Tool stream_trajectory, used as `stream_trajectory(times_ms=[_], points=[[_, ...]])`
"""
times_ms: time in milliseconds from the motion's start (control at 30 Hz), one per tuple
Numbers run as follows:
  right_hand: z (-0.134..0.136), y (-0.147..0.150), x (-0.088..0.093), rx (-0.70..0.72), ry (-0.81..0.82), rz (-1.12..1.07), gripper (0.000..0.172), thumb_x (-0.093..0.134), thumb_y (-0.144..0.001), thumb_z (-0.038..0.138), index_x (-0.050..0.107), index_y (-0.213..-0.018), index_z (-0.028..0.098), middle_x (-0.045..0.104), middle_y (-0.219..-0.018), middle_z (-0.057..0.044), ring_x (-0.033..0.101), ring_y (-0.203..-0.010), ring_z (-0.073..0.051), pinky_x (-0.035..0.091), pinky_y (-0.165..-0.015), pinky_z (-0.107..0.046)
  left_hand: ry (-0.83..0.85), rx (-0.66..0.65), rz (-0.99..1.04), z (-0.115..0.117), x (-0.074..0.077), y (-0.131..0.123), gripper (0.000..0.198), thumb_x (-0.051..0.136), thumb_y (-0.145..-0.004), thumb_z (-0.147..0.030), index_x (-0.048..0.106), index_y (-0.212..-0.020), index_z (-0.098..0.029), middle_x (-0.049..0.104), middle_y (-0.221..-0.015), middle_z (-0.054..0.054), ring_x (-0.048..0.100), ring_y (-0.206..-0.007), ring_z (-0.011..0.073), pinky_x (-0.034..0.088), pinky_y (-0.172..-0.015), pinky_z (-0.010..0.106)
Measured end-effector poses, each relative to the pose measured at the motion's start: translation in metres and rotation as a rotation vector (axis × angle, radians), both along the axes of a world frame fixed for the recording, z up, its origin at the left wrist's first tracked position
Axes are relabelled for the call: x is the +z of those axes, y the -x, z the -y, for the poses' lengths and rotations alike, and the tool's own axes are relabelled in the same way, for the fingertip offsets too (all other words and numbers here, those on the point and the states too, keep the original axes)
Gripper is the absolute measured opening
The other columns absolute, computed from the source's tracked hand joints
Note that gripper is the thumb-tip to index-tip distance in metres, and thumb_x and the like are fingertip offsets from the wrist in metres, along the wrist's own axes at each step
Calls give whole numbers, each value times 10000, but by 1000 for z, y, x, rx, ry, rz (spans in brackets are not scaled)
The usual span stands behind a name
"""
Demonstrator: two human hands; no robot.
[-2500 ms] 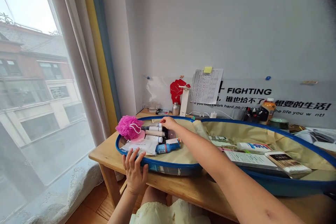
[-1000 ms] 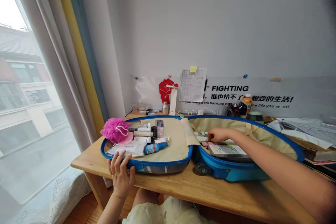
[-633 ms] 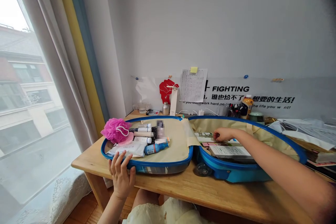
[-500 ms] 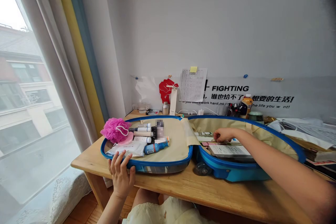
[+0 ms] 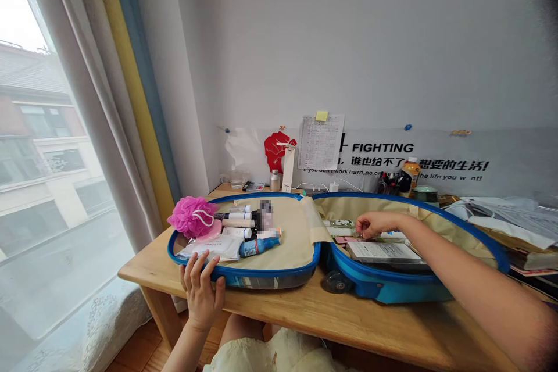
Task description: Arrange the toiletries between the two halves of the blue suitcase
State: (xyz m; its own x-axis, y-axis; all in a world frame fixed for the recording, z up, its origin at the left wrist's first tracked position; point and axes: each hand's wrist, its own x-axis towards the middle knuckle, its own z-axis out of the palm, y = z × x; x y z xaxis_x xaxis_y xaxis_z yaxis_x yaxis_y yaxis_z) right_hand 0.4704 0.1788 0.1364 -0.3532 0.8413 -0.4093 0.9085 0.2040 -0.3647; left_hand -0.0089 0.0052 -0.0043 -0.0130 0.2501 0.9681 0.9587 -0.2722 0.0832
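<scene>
An open blue suitcase [image 5: 270,276] lies on a wooden desk [image 5: 331,319], both halves lined in beige. My left hand [image 5: 199,290] rests on the front rim of the left half, fingers spread against the rim. That half holds a pink bath sponge [image 5: 192,216], several tubes [image 5: 238,223] and a blue bottle [image 5: 256,245]. My right hand [image 5: 371,224] reaches into the right half, fingers curled in a pinch over small packets and a flat box [image 5: 380,251]; what it pinches is too small to name.
A wall sits close behind the desk with a pinned paper sheet [image 5: 319,142] and lettering. Bottles and a cup [image 5: 408,177] stand at the back. Papers [image 5: 501,215] pile at the right. Curtains [image 5: 117,93] and a window are on the left.
My right hand left the tubes in the left half, crossed into the right half, and has just lifted slightly there. The view pulled back. My left hand stayed on the rim.
</scene>
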Motion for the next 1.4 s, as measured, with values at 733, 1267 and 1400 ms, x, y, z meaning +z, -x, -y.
stream_trajectory(times_ms=[733, 1267, 1400], points=[[16, 6, 4, -34, 95, -58, 644, 742, -472, 605, 732, -983, 213, 626, -722, -46, 545, -637, -145, 458, -560, -252, 49, 6, 53, -1, -6, 2, 406, 432, -901, -294, 484, -1297, -221, 512, -1301, 128, 311, -1388, 295, 139, -1155, 533], [22, 55, 64, 59, -208, -195, 845, 501, -642, 772, 642, -1231, 183, 628, -822, -63, 509, -701, -140, 448, -674, -284, 20, 6, 25, -1, -3, 0, 352, 423, -916, -282, 511, -1249, -208, 516, -1290, 128, 297, -1391, 275, 130, -1158, 517], [8, 137, 71, 187, -269, -134, 600, 592, -730, 621, 674, -1170, 222, 651, -803, -15, 543, -714, -128, 441, -695, -267, 21, 11, 16, 0, -2, 0, 360, 430, -909, -263, 503, -1258, -206, 502, -1310, 130, 285, -1399, 270, 129, -1160, 512]])
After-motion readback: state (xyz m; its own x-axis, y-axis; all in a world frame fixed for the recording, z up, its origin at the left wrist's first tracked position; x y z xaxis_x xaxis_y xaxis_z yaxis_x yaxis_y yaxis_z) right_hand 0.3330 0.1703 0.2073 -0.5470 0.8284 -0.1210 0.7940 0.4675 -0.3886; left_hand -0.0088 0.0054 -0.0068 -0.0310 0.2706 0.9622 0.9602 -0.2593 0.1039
